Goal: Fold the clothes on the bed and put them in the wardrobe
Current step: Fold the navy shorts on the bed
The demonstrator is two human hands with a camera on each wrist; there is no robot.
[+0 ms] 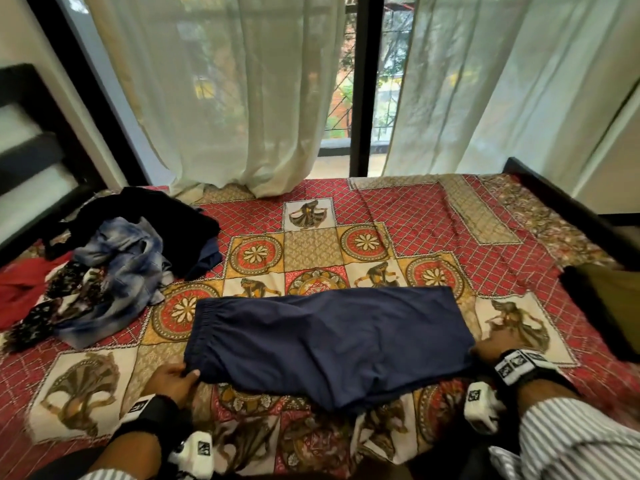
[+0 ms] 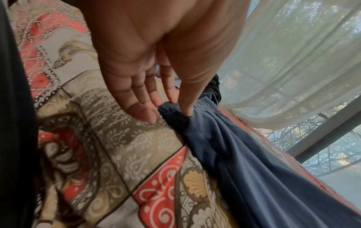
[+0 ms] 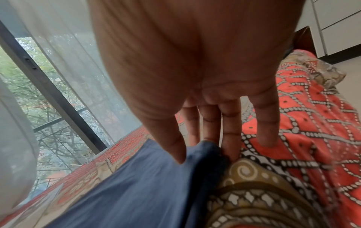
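A navy garment (image 1: 329, 341) with an elastic waistband lies folded flat across the patterned bedsheet (image 1: 415, 216), waistband to the left. My left hand (image 1: 173, 375) pinches the near waistband corner; in the left wrist view thumb and forefinger (image 2: 175, 106) close on the navy cloth (image 2: 254, 169) while the other fingers stay straight. My right hand (image 1: 491, 344) holds the garment's right end. In the right wrist view its thumb lies on top of the cloth (image 3: 136, 192) and the fingers (image 3: 230, 148) sit behind the edge.
A loose pile of clothes (image 1: 121, 265) lies at the left of the bed, with a black garment (image 1: 156, 216) and a red one (image 1: 17, 289). An olive and black item (image 1: 606, 306) sits at the right edge. Sheer curtains (image 1: 225, 98) hang behind. White drawers (image 3: 341, 23) stand beyond the bed.
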